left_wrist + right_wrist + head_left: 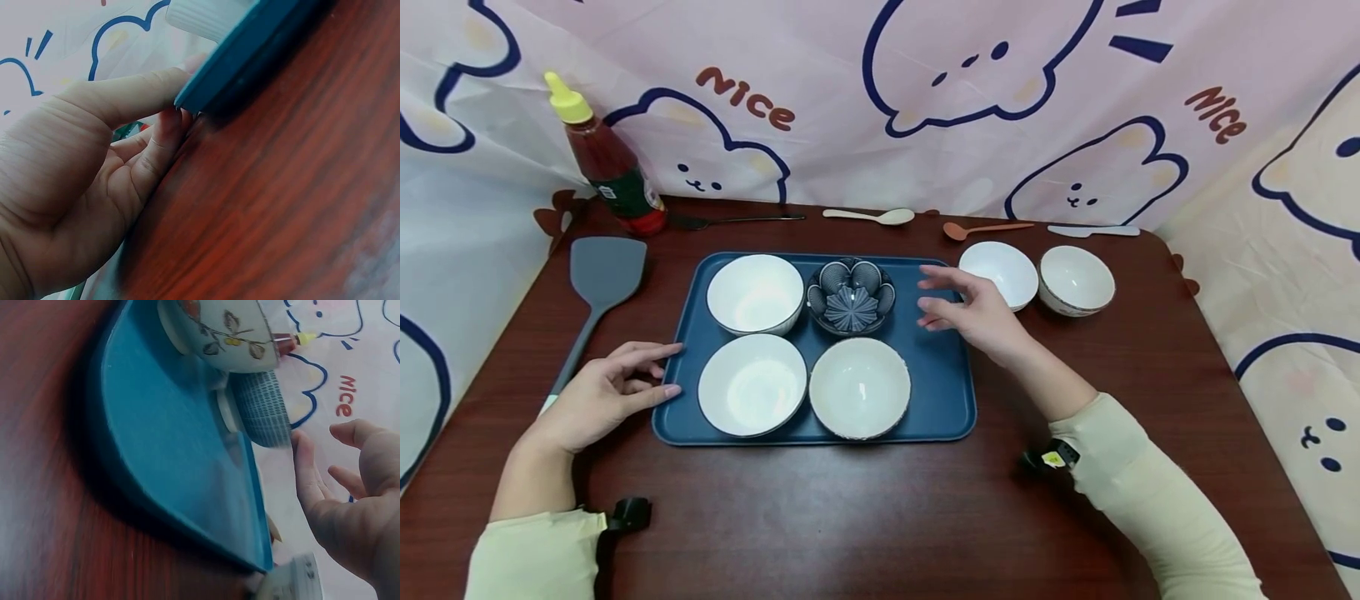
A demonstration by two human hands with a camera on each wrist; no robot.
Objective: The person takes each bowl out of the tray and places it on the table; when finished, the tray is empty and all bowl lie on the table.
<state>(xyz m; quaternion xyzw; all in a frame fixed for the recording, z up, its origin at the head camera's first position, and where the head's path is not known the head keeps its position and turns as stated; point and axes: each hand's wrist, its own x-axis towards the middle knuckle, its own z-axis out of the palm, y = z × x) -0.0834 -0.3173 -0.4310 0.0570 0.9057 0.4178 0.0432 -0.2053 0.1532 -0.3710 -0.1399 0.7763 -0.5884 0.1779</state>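
Observation:
On the wooden table lies a blue tray bearing a white bowl at back left and a dark blue patterned bowl beside it. In front are another white bowl and a cream bowl with a leafy pattern outside. My left hand pinches the tray's left rim; in the left wrist view the thumb lies on top and fingers reach beneath. Above the tray's right part, my right hand holds nothing, its fingers loosely bent and apart from the dark bowl.
Right of the tray stand two bowls, a white one and a patterned one. A grey spatula lies at left, near a sauce bottle. Along the back are a dark utensil, white spoon, orange spoon and pale knife.

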